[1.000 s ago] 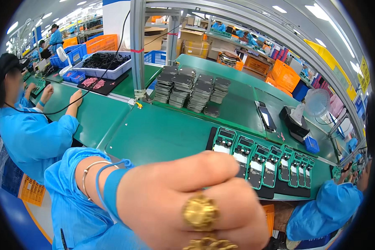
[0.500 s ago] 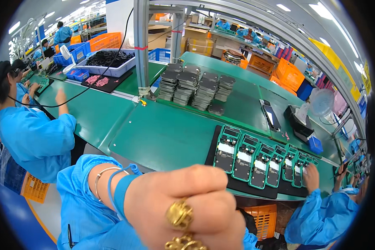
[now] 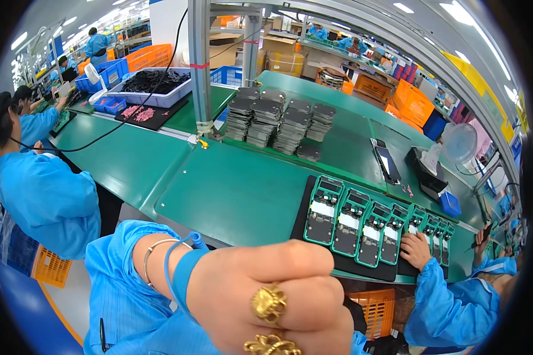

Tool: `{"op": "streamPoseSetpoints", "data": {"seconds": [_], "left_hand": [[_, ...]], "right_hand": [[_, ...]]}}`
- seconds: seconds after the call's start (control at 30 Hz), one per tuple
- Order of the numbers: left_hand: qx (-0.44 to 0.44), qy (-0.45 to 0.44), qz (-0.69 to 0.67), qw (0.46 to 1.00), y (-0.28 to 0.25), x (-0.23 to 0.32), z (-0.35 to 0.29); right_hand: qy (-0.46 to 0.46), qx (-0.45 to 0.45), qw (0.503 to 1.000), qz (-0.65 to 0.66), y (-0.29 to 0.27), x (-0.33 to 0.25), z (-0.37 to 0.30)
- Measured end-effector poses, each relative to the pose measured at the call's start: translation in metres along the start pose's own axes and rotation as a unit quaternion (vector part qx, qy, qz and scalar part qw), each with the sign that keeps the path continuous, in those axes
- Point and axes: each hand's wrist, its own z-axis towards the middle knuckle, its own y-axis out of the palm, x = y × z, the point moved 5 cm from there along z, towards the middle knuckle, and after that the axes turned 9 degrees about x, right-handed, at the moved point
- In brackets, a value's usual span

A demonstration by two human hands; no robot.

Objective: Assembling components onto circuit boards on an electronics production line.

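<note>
My left hand is a closed fist, very near and large at the lower middle. Two gold-coloured rings show on its fingers, and its fingertips are hidden, so I cannot make out whether anything is inside. A blue wrist strap and a thin metal bangle circle the wrist below a blue sleeve. Beyond the fist stands a green-topped workbench. Green trays holding phone-like assemblies lie in a row on a black mat, right of the fist. My right hand is out of view.
Stacks of dark flat plates stand across the bench near a metal post. A co-worker's hand rests at the green trays on the right. Another co-worker sits left. An orange crate is below the bench.
My left fist has shifted slightly right, still closed. The right co-worker's hand has moved left along the row of green trays. The left co-worker's raised hand has dropped from sight.
</note>
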Motion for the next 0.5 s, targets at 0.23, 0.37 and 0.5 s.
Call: {"op": "streamPoseSetpoints", "data": {"seconds": [0.23, 0.37, 0.5], "left_hand": [[-0.256, -0.316, -0.195, 0.893, 0.006, -0.004, 0.001], [-0.158, -0.07, -0.079, 0.982, -0.002, 0.003, 0.018], [-0.021, -0.216, -0.067, 0.974, 0.005, 0.005, -0.006]], "right_hand": [[-0.002, -0.008, 1.0, -0.004, 0.0, 0.005, -0.003], [-0.001, -0.014, 1.0, -0.01, 0.001, 0.006, -0.003], [0.025, -0.012, 1.0, 0.0, 0.0, 0.003, -0.004]]}}
